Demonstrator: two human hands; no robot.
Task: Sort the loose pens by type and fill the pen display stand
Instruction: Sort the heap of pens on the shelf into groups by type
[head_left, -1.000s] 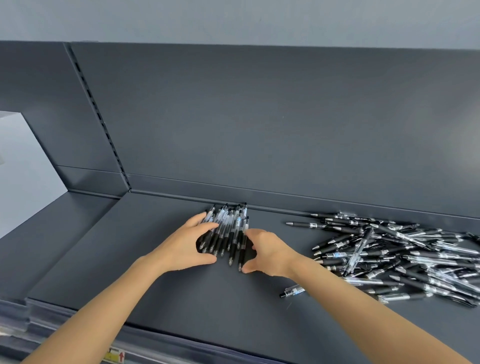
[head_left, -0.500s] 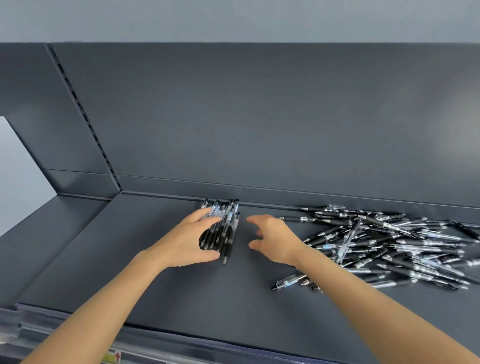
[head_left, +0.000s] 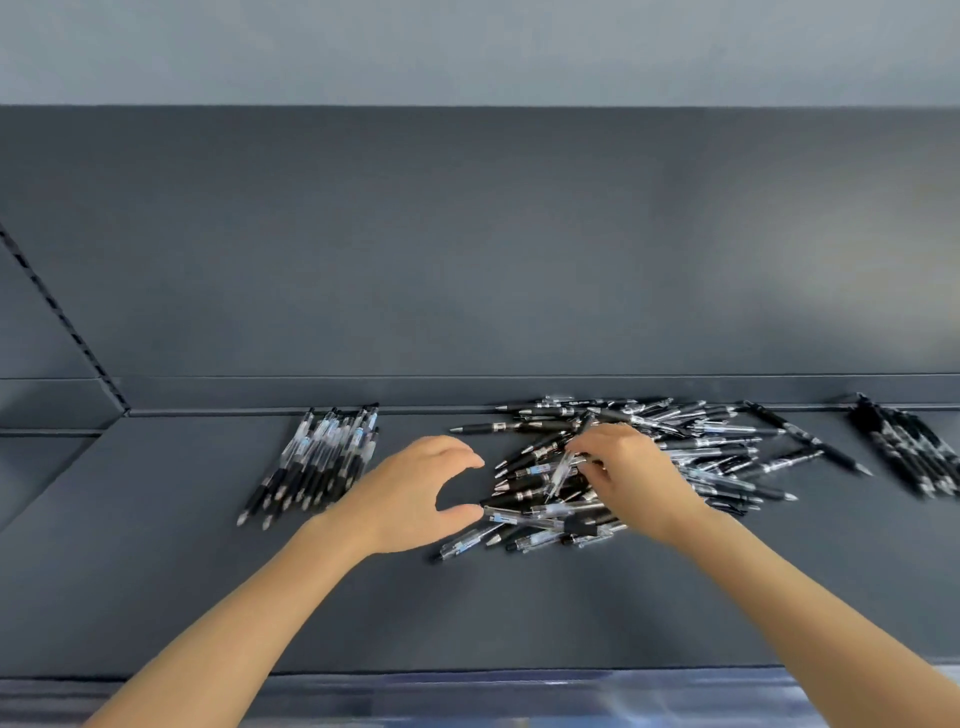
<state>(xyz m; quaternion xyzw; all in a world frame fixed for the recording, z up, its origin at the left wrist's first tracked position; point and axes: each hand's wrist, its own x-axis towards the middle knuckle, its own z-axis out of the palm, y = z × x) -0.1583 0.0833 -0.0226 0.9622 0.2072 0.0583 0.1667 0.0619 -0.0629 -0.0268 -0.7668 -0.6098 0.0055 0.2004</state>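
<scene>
Front edge of the shelf (head_left: 363, 613) ran along the bottom; both bare forearms reached in over it.

Left grip (head_left: 415, 491): hovered mid-shelf, fingers and thumb curved into an open C, nothing in it. Thumb tip sat right at the near-left edge of the loose pen pile (head_left: 691, 457); contact could not be told.

Right grip (head_left: 631, 475): lay on top of the pile's left half, fingers curled down, fingertips pinching a clear pen (head_left: 557, 480) that stood tilted, tip toward the front edge.

The pile was a tangle of black and clear pens, crossed every way, spread from shelf centre toward the right and reaching the back edge.

Left of the left grip, apart from the pile: sorted pen row (head_left: 317, 462), clear-barrelled pens with black grips laid side by side, tips toward the front edge, tail ends against the back edge.

Far right end of the shelf, near the back edge: a black pen bundle (head_left: 906, 447), blurred, roughly parallel, separate from the pile.

Behind everything stood the dark back panel (head_left: 467, 249); a slotted upright (head_left: 62, 322) ran down at the back left corner.
</scene>
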